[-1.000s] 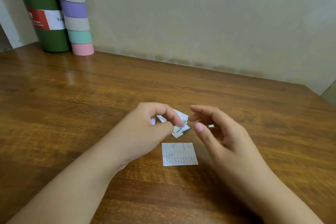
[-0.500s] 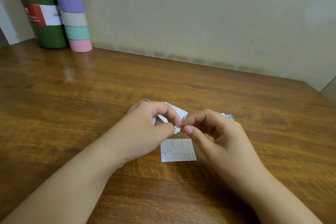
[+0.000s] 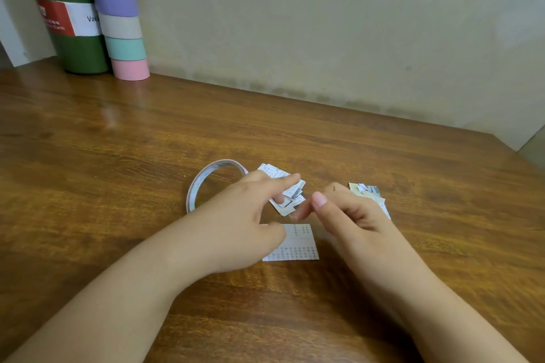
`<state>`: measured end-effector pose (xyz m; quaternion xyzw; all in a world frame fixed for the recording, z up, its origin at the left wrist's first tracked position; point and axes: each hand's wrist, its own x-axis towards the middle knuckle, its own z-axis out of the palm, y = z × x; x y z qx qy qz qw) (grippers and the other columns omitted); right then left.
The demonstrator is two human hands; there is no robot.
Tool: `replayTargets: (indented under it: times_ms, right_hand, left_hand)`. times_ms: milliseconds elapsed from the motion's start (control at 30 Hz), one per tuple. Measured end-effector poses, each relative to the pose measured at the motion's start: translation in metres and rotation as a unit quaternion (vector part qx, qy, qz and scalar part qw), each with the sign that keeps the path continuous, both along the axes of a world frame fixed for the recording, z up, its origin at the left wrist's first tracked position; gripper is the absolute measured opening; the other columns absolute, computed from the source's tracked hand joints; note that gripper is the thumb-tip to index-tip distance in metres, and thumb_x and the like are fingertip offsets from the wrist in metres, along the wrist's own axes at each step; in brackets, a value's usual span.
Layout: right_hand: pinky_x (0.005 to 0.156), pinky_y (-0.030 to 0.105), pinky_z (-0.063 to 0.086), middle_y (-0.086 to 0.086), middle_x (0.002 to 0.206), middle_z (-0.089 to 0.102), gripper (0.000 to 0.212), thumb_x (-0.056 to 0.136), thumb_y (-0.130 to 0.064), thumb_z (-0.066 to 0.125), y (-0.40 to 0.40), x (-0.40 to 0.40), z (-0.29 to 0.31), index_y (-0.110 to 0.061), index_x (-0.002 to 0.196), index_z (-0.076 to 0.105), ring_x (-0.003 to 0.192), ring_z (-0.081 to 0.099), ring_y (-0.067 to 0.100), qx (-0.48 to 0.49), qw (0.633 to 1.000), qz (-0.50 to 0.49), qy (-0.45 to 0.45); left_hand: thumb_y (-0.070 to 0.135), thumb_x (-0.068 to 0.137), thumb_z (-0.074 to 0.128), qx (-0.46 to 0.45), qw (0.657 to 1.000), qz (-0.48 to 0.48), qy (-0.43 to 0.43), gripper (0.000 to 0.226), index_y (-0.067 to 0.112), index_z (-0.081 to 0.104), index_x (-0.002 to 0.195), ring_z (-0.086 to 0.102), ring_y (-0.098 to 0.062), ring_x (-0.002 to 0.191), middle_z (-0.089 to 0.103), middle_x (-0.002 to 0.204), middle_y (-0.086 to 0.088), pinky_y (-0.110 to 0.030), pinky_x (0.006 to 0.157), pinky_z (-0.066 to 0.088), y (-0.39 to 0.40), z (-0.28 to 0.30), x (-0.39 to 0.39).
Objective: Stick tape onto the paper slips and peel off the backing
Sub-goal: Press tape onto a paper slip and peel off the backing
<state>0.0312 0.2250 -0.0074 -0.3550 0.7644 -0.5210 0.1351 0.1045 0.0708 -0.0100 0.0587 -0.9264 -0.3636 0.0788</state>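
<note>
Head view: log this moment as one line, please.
left hand: fingers over slip pile | right hand: fingertips pinched, contents unclear | flat slip: on table | tape roll: untouched

A thin tape ring (image 3: 203, 183) lies flat beside printed paper slips (image 3: 290, 194) on the table.

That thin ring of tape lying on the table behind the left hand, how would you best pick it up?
Judging by its pose, pinch the tape ring's thin wall, one fingertip inside the hoop and the thumb outside. It lies flat on the wooden table with its open centre facing up. Come from above at its far-left arc, since the left hand covers the near-right part.
</note>
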Motion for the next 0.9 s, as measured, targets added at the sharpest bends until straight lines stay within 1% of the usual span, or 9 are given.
replayTargets:
  times_ms: [67, 133, 267, 367, 500, 633, 733, 800, 900]
  right_hand:
    - [0.073, 0.020, 0.033, -0.010, 0.071, 0.049, 0.037, 0.091, -0.047, 0.045, -0.002, 0.000, -0.003, -0.027, 0.074, 0.070, 0.066, 0.042, 0.005, -0.009, 0.999, 0.013, -0.046]
    - [0.067, 0.027, 0.032, 0.001, 0.069, 0.042, 0.038, 0.097, -0.040, 0.043, -0.003, -0.003, -0.005, -0.023, 0.076, 0.069, 0.062, 0.035, 0.012, -0.033, 0.990, -0.004, -0.140]
    - [0.040, 0.020, 0.019, 0.003, 0.051, 0.033, 0.033, 0.091, -0.016, 0.033, 0.004, -0.014, 0.000, -0.004, 0.091, 0.064, 0.043, 0.021, 0.011, 0.000, 0.936, 0.006, -0.353]
    - [0.038, 0.018, 0.012, 0.001, 0.047, 0.028, 0.032, 0.073, -0.013, 0.041, 0.007, -0.016, 0.005, -0.001, 0.092, 0.065, 0.039, 0.016, 0.008, 0.024, 0.898, 0.048, -0.436]
    - [0.034, 0.016, 0.013, -0.001, 0.045, 0.027, 0.031, 0.075, -0.013, 0.043, 0.007, -0.016, 0.004, -0.001, 0.090, 0.067, 0.036, 0.018, 0.006, 0.061, 0.883, 0.072, -0.461]
    - [0.034, 0.016, 0.013, -0.001, 0.044, 0.029, 0.032, 0.078, -0.012, 0.042, 0.005, -0.020, 0.002, 0.000, 0.096, 0.066, 0.035, 0.020, 0.006, 0.072, 0.878, 0.069, -0.467]
    - [0.033, 0.016, 0.014, -0.001, 0.044, 0.030, 0.032, 0.080, -0.011, 0.040, 0.005, -0.022, 0.003, 0.000, 0.095, 0.066, 0.034, 0.021, 0.006, 0.064, 0.872, 0.072, -0.480]
    - [0.032, 0.016, 0.014, 0.000, 0.044, 0.030, 0.032, 0.077, -0.011, 0.042, 0.006, -0.022, 0.004, 0.001, 0.093, 0.067, 0.034, 0.021, 0.006, 0.058, 0.869, 0.073, -0.486]
    - [0.032, 0.015, 0.015, 0.000, 0.045, 0.029, 0.034, 0.086, -0.009, 0.036, 0.005, -0.023, 0.003, 0.001, 0.091, 0.068, 0.035, 0.020, 0.006, 0.060, 0.866, 0.068, -0.492]
  left_hand:
    - [0.018, 0.086, 0.050, -0.046, 0.999, -0.006, -0.007, 0.067, 0.051, 0.028, 0.140, 0.042, 0.010, 0.075, 0.037, 0.103, 0.026, -0.007, 0.065, 0.035, 0.000, -0.003, -0.001]
    - [0.016, 0.086, 0.050, -0.047, 0.999, 0.010, 0.004, 0.060, 0.048, 0.038, 0.135, 0.042, 0.011, 0.076, 0.039, 0.100, 0.024, -0.006, 0.065, 0.035, -0.002, -0.002, 0.000]
    - [0.022, 0.084, 0.058, -0.071, 0.997, 0.034, 0.007, 0.020, 0.040, 0.063, 0.093, 0.044, 0.008, 0.074, 0.045, 0.095, 0.016, -0.009, 0.063, 0.035, -0.009, 0.002, 0.002]
    - [0.031, 0.083, 0.063, -0.114, 0.993, 0.018, -0.023, 0.005, 0.034, 0.066, 0.085, 0.044, 0.006, 0.077, 0.048, 0.093, 0.014, -0.010, 0.066, 0.035, -0.009, 0.002, 0.003]
    - [0.038, 0.083, 0.064, -0.142, 0.989, 0.015, -0.045, 0.007, 0.034, 0.066, 0.088, 0.045, 0.007, 0.078, 0.048, 0.094, 0.015, -0.010, 0.064, 0.033, -0.008, 0.002, 0.003]
    - [0.040, 0.083, 0.064, -0.143, 0.988, 0.030, -0.048, 0.007, 0.033, 0.066, 0.084, 0.050, 0.001, 0.089, 0.051, 0.095, 0.016, -0.022, 0.080, 0.044, -0.010, 0.001, 0.003]
    - [0.042, 0.085, 0.059, -0.123, 0.990, 0.051, -0.041, 0.015, 0.030, 0.066, 0.081, 0.051, -0.002, 0.081, 0.055, 0.090, 0.014, -0.026, 0.076, 0.047, -0.009, 0.004, 0.002]
    - [0.043, 0.087, 0.055, -0.146, 0.987, 0.051, -0.044, 0.018, 0.029, 0.066, 0.084, 0.053, -0.003, 0.079, 0.058, 0.090, 0.013, -0.027, 0.074, 0.048, -0.007, 0.009, 0.002]
    - [0.046, 0.090, 0.050, -0.189, 0.980, 0.023, -0.061, 0.020, 0.032, 0.064, 0.096, 0.054, -0.003, 0.075, 0.061, 0.093, 0.013, -0.024, 0.068, 0.048, -0.007, 0.017, 0.004]
